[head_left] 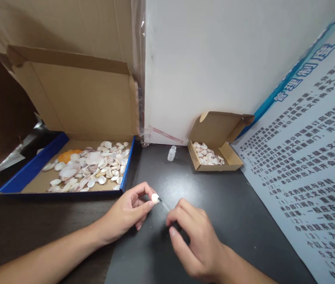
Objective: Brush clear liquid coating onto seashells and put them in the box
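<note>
Between the thumb and fingertips of my left hand (130, 209) is a small whitish seashell (155, 198). My right hand (197, 236) is closed around the end of a thin brush (165, 206) with a clear stem and a dark tip. That tip reaches the right side of the shell and seems to touch it; most of the brush's handle end is hidden by my fingers. Beyond both hands, a small whitish bottle (171, 154) stands upright on the dark tabletop (232, 225).
At the left, an open blue-sided cardboard box (127, 165) holds many loose shells (96, 161). A smaller open brown box (217, 167) with shells sits at the back right. White board (208, 59) rises behind, and a printed poster (312, 165) slants along the right.
</note>
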A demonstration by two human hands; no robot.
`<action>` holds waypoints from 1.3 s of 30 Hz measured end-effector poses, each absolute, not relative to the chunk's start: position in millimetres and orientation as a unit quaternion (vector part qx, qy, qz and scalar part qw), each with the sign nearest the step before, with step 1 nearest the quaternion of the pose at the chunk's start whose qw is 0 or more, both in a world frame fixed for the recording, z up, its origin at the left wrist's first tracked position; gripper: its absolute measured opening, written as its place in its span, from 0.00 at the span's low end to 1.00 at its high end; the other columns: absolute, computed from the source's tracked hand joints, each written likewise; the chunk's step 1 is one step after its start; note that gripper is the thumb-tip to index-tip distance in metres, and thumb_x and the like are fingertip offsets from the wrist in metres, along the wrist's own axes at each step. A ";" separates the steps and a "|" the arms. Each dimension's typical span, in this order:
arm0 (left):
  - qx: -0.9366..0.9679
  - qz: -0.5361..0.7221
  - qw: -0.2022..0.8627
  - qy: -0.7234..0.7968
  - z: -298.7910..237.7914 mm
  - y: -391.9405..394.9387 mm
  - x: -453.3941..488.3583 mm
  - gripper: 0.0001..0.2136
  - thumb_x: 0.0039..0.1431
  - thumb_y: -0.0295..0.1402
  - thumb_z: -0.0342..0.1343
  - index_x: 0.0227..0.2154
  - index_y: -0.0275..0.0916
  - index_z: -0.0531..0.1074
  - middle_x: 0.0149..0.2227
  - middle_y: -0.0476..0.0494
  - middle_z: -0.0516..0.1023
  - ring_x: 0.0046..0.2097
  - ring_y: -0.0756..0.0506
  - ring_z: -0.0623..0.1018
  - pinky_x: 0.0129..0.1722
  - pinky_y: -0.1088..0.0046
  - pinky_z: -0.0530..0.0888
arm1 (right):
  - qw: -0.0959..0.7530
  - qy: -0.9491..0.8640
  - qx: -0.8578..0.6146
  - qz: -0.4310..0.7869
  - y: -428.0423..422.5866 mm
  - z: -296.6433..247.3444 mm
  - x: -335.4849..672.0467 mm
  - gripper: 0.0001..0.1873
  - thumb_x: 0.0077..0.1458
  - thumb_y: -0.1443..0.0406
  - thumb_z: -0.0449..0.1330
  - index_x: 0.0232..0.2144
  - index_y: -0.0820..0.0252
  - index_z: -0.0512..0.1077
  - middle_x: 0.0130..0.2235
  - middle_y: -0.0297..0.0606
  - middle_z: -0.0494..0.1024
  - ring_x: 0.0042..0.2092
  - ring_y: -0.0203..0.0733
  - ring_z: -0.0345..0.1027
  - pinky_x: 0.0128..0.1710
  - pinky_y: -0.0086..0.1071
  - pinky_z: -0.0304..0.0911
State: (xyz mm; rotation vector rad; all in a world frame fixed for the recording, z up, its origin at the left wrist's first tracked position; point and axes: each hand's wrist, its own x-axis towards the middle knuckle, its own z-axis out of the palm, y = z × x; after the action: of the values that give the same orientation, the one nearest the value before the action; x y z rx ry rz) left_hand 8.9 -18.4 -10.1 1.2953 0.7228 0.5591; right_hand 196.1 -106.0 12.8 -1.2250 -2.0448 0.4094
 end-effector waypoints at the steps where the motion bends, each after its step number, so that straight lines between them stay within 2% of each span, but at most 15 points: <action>1: 0.586 0.249 0.700 0.324 -10.2 -18.5 8.7 0.16 0.56 0.46 0.58 0.33 0.39 0.61 0.24 0.57 0.64 0.16 0.59 0.60 0.15 0.82 0.60 | 0.352 -0.795 -0.467 0.160 -105.8 12.7 196.3 0.05 0.55 0.69 0.50 0.33 0.60 0.66 0.30 0.35 0.65 0.28 0.36 0.60 0.29 0.31 0.55; 5: 0.599 0.243 0.691 0.324 -10.2 -19.0 8.1 0.16 0.57 0.46 0.57 0.33 0.39 0.62 0.21 0.58 0.60 0.17 0.57 0.61 0.17 0.82 0.60 | 0.348 -0.779 -0.497 0.157 -104.8 13.0 196.8 0.07 0.56 0.70 0.49 0.34 0.60 0.66 0.30 0.36 0.66 0.29 0.37 0.62 0.30 0.31 0.56; 8: 0.598 0.240 0.695 0.319 -11.3 -19.1 7.8 0.16 0.57 0.46 0.57 0.33 0.40 0.62 0.21 0.58 0.60 0.18 0.57 0.60 0.17 0.82 0.60 | 0.347 -0.800 -0.464 0.155 -104.3 13.5 197.7 0.06 0.55 0.70 0.49 0.33 0.60 0.66 0.30 0.35 0.66 0.29 0.37 0.61 0.29 0.31 0.56; 12: 0.592 0.249 0.703 0.307 -13.6 -18.8 7.3 0.16 0.57 0.47 0.56 0.32 0.40 0.61 0.21 0.58 0.60 0.17 0.57 0.60 0.18 0.81 0.61 | 0.342 -0.782 -0.500 0.147 -103.8 13.7 199.4 0.07 0.56 0.70 0.49 0.34 0.59 0.66 0.30 0.35 0.67 0.29 0.36 0.61 0.29 0.31 0.56; 16: 0.599 0.247 0.698 0.305 -13.3 -18.9 6.8 0.15 0.57 0.46 0.56 0.32 0.39 0.61 0.22 0.58 0.60 0.18 0.57 0.61 0.18 0.81 0.61 | 0.336 -0.810 -0.453 0.156 -104.5 13.1 199.5 0.06 0.55 0.69 0.50 0.33 0.59 0.66 0.30 0.35 0.66 0.29 0.37 0.61 0.29 0.31 0.55; 35: 0.588 0.241 0.701 0.324 -12.5 -19.3 8.0 0.15 0.58 0.46 0.56 0.34 0.39 0.61 0.22 0.58 0.62 0.17 0.57 0.60 0.17 0.81 0.61 | 0.327 -0.790 -0.497 0.148 -102.9 15.6 201.4 0.06 0.55 0.70 0.50 0.33 0.60 0.66 0.30 0.34 0.66 0.28 0.35 0.60 0.29 0.30 0.54; 39: 0.589 0.242 0.703 0.318 -14.3 -18.1 8.3 0.15 0.58 0.45 0.55 0.34 0.39 0.61 0.22 0.58 0.62 0.17 0.57 0.60 0.17 0.81 0.62 | 0.324 -0.816 -0.449 0.164 -103.6 13.7 201.0 0.06 0.54 0.70 0.50 0.33 0.59 0.66 0.29 0.34 0.65 0.29 0.36 0.59 0.29 0.30 0.54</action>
State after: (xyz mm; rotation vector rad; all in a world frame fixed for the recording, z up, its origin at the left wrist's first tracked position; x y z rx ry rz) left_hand 8.3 -18.1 -14.3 1.3110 0.7073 0.5376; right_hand 201.0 -103.6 13.7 -1.1782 -2.1413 0.4290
